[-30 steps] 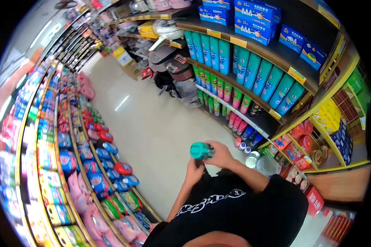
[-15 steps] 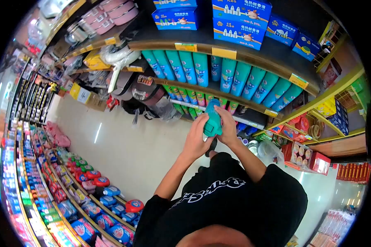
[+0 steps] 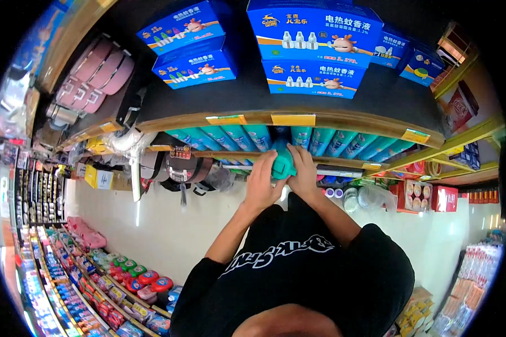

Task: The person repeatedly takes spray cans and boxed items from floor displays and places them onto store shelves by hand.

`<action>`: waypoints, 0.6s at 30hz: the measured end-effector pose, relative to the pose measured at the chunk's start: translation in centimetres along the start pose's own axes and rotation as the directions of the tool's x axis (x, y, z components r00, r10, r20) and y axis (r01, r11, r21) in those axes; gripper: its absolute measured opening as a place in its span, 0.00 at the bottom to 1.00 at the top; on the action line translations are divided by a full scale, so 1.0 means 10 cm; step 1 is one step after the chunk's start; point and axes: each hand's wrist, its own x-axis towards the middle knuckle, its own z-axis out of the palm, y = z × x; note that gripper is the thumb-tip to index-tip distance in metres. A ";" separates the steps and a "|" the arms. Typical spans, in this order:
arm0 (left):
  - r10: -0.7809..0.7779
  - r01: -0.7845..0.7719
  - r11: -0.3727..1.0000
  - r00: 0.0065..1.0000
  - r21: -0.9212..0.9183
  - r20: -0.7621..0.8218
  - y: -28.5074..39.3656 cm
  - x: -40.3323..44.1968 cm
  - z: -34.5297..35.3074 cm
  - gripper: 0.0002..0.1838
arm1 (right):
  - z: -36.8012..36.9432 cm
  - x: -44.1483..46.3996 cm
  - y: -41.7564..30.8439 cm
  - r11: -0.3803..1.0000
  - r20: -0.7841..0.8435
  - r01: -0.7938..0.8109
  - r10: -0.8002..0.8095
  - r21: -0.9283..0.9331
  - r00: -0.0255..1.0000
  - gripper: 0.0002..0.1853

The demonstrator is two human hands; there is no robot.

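Between both hands is a teal can [image 3: 284, 164], its capped end toward me. My left hand [image 3: 262, 182] has its fingers wrapped along the can's left side. On the right side my right hand [image 3: 304, 173] grips the same can. Just beyond the hands, a row of teal spray cans [image 3: 340, 142] stands on a shelf below the top board, with a dark gap behind the held can. The can's far end is partly hidden by my fingers.
Blue boxes [image 3: 315, 33] are stacked on the top shelf [image 3: 208, 106], whose front edge juts out above the cans. Pink containers [image 3: 95, 73] sit at the upper left. A white-handled pan [image 3: 132, 149] sticks out from the shelf. Bagged goods [image 3: 469, 281] stand at the right.
The view has swung toward the right-hand shelf and come closer to it. Both hands, still around the teal can, have moved up to the row of cans.
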 end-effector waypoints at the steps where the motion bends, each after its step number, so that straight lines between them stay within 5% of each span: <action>1: -0.006 0.006 1.000 1.000 0.002 0.000 -0.04 0.06 0.00 0.38 | 0.02 0.02 0.00 0.999 -0.013 -0.045 0.045 -0.003 0.999 0.43; 9: 0.091 -0.094 0.989 0.995 0.114 0.032 -0.35 0.51 -0.04 0.33 | 0.15 0.09 -0.22 0.937 -0.106 -0.349 0.344 -0.023 0.933 0.41; 13: 0.179 -0.175 0.950 0.984 0.258 0.005 -0.46 0.71 -0.02 0.29 | 0.26 0.10 -0.29 0.945 -0.214 -0.322 0.327 0.059 0.920 0.40; 18: 0.162 -0.165 0.887 0.986 0.432 0.044 -0.66 0.80 0.02 0.28 | 0.30 0.14 -0.44 0.930 -0.139 -0.361 0.368 0.073 0.919 0.38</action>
